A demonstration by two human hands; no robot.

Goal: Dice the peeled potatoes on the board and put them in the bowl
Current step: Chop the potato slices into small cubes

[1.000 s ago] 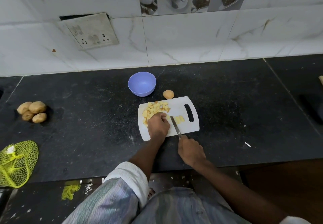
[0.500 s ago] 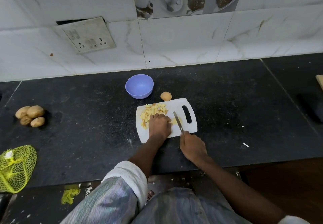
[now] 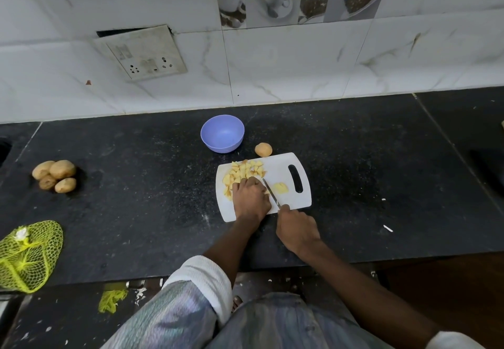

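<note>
From my remote post I judged the chief danger to be the knife (image 3: 270, 192) itself: its blade lay just beside the left hand (image 3: 251, 198), close against the knuckles, and a slip on wet potato could have carried the edge into a finger. The left hand sat knuckles-up on the white cutting board (image 3: 283, 170), fingers curled down over a piece I could not see, so I took it to be holding potato steady, though what lay under it was hidden. The right hand (image 3: 297, 230) was clenched round the knife handle at the board's near edge, wrist low over the dark surface (image 3: 354, 157), blade angled away toward the board's far side. A second risk, as I read it, was scatter: the diced potato (image 3: 244, 170) was heaped at the board's far left corner, right up to its rim, and a nudge from the left hand might have pushed cubes onto the surface. One cut piece (image 3: 281, 187) lay apart on the blade's right side. The blue bowl (image 3: 222, 133) stood beyond the board's far left corner, apparently holding nothing yet, and a whole potato (image 3: 263, 149) rested just beyond the board's far edge, free to roll if bumped.
</note>
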